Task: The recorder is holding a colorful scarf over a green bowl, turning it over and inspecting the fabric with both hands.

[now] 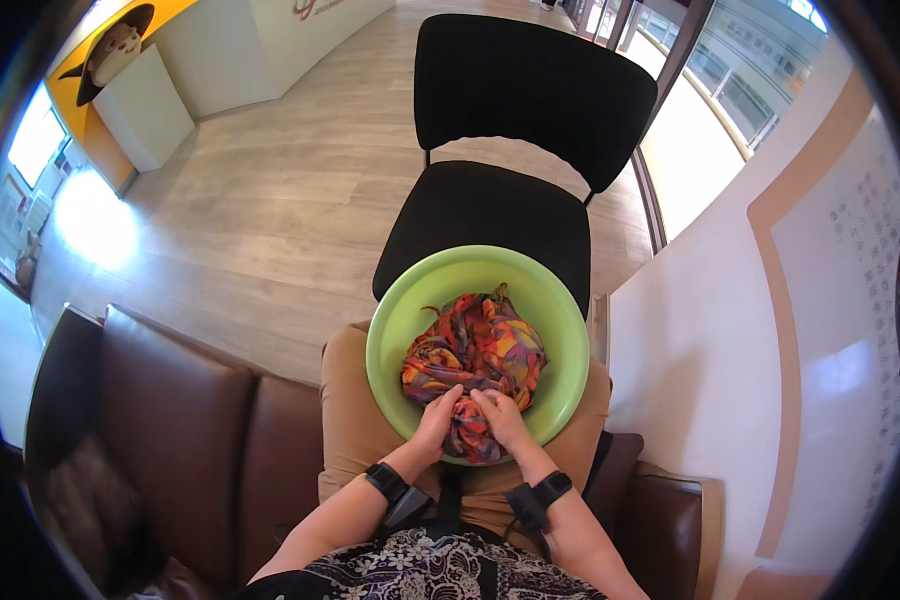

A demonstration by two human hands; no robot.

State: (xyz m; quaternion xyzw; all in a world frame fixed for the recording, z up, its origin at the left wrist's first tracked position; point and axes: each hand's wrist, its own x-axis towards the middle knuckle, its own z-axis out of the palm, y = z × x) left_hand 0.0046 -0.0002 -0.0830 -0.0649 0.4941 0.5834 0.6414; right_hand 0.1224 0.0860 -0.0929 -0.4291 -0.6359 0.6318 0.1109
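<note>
A light green plastic basin (390,330) rests on my lap, its far side over the front of a black chair seat. Inside lies a bunched, multicoloured patterned cloth (495,330) in red, orange, yellow and purple. At the near side of the basin my left hand (436,421) grips a bundled part of this cloth. My right hand (501,417) holds the same bundle from the other side, thumbs close together. The palms and most fingertips are hidden by the fabric.
The black chair (495,210) faces me directly ahead. A brown leather sofa (172,420) extends to my left. On the right stands a white wall panel (690,360) bearing writing. Farther off, a plush toy with a pointed black hat (116,56) sits on a white pedestal (146,112).
</note>
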